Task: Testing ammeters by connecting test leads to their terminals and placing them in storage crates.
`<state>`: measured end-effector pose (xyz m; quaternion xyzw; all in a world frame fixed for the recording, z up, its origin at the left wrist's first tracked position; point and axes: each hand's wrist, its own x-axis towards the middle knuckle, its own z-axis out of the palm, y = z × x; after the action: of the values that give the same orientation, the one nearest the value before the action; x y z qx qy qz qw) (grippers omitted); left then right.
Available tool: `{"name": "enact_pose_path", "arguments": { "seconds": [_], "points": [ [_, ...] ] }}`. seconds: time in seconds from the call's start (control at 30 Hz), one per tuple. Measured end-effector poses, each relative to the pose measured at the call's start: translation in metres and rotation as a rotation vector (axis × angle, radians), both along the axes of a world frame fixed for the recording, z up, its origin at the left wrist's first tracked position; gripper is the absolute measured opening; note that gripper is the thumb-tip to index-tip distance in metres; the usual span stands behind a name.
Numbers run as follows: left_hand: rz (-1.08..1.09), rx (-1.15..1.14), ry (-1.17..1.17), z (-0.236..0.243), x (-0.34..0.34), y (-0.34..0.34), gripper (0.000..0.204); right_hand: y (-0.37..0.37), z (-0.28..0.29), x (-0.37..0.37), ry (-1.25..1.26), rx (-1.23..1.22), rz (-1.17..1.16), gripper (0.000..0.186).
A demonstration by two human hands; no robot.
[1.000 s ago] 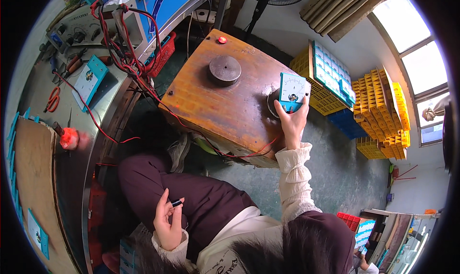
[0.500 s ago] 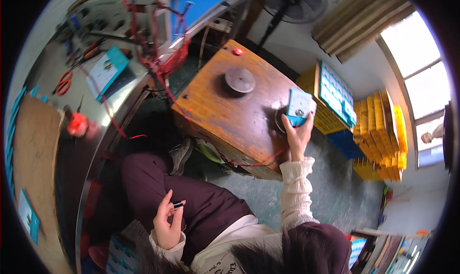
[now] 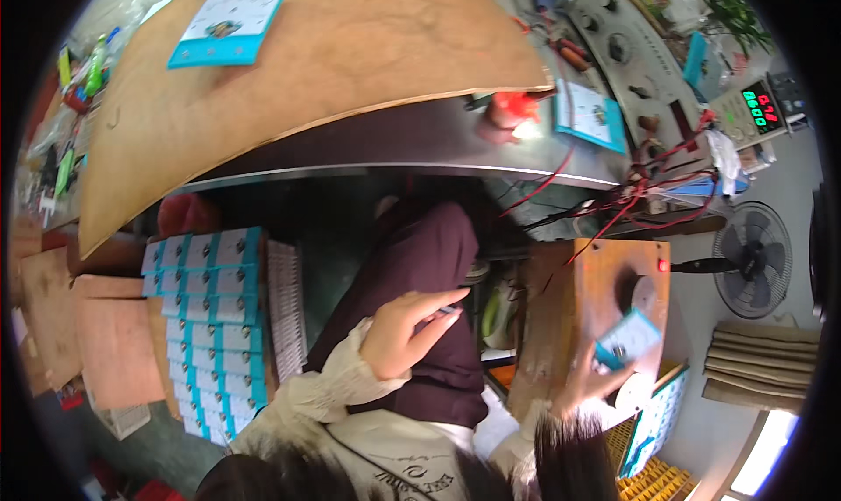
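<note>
My left hand (image 3: 407,330) is in front of my thigh, with thumb and forefinger pinched on a small dark cylinder (image 3: 448,309). To the right, my right hand (image 3: 591,380) grips a flat white-and-teal panel (image 3: 632,336) with a small metal part on its face. This panel is tilted above a brown wooden box (image 3: 552,326). A grey round disc (image 3: 645,292) sits on the box beyond the panel, and a second disc (image 3: 636,394) shows beside my right fingers. A red button (image 3: 663,265) is at the box's far corner.
A workbench with a brown board (image 3: 377,45) spans the far side, bearing another teal-and-white panel (image 3: 229,28). Rows of similar panels (image 3: 210,278) are stacked at left. Red wires (image 3: 626,194) hang between bench and box. A fan (image 3: 752,260) and yellow crates (image 3: 657,482) are at right.
The view has swung left, bringing the workbench and left-hand stacks into sight. My left hand still pinches the dark cylinder, and my right hand still holds the panel by the box.
</note>
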<state>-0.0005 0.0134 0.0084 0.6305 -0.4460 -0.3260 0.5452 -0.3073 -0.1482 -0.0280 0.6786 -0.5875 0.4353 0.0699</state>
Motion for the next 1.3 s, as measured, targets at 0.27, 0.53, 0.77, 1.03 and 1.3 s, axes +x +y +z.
{"name": "enact_pose_path", "arguments": {
  "seconds": [0.27, 0.53, 0.77, 1.03, 1.3],
  "points": [
    [0.442, 0.048, 0.134, 0.02, 0.03, 0.037, 0.037, 0.098, 0.031, 0.242, -0.277, 0.429, 1.036, 0.117],
    [0.399, 0.043, 0.594, 0.008, 0.068, 0.079, 0.049, 0.112, 0.025, 0.23, -0.831, 1.271, 1.132, 0.018],
    [0.256, 0.073, 0.651, 0.004, 0.066, 0.061, 0.051, 0.105, 0.024, 0.206, -0.701, 1.125, 1.034, 0.016],
    [0.235, 0.099, 0.639, 0.005, 0.06, 0.052, 0.05, 0.101, 0.021, 0.198, -0.724, 1.112, 1.01, 0.017],
    [0.254, 0.134, 0.602, 0.01, 0.055, 0.048, 0.049, 0.095, 0.023, 0.197, -0.674, 1.069, 1.023, 0.017]
  ]
}}
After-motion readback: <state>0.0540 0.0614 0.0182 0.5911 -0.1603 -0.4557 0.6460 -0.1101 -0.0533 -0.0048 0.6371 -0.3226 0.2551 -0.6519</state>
